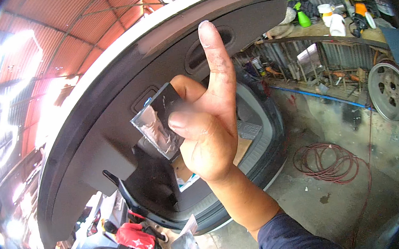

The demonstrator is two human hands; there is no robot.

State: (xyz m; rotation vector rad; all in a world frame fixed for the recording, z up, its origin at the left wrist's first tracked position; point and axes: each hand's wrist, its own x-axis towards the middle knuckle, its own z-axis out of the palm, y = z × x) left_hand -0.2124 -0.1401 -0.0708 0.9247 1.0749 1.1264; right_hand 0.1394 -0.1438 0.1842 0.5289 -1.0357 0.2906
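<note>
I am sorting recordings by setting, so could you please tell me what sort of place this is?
Probably a car body workshop: a raised tailgate spans the view, the right hand holds a smeared spreader, and a wheel shows at right.

Brightly lit from the left of the frame, washed out there to white glare, but dim in the cargo area (151, 179) under the raised tailgate (89, 154). Mostly sharp at centre, yet smeared beside the thumb of the right hand (212, 135). Bent into curves toward the rim by fisheye distortion, with black corners and colour fringing at lower left.
</note>
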